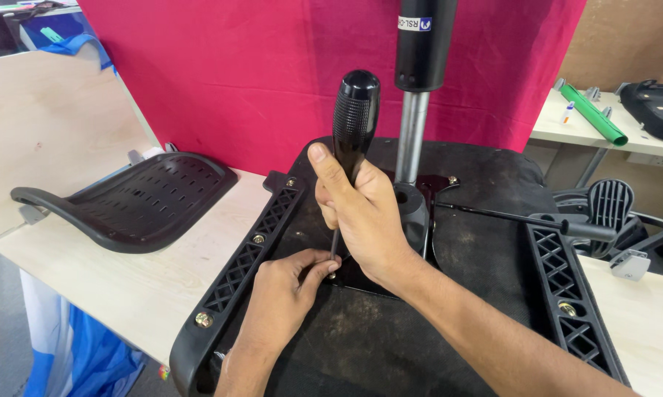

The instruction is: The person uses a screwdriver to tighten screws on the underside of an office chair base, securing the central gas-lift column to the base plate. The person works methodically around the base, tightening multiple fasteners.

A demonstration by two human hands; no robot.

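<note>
An upturned black chair seat [361, 338] lies on a pale wooden table [133, 279]. My right hand [364, 213] grips the black handle of a screwdriver [355, 117], held upright with its thin shaft pointing down at a metal mounting plate [361, 278] under the seat. My left hand [283, 294] pinches the shaft's tip at a screw on that plate. A gas-lift cylinder [419, 81] rises from the mechanism right behind my hands. Armrest brackets [247, 257] with brass bolts run down both sides of the seat.
A black perforated chair backrest [136, 202] lies on the table to the left. A red cloth [272, 73] hangs behind. A lever [508, 215] sticks out to the right. More black chair parts [611, 209] and a green tube [592, 114] sit at the right.
</note>
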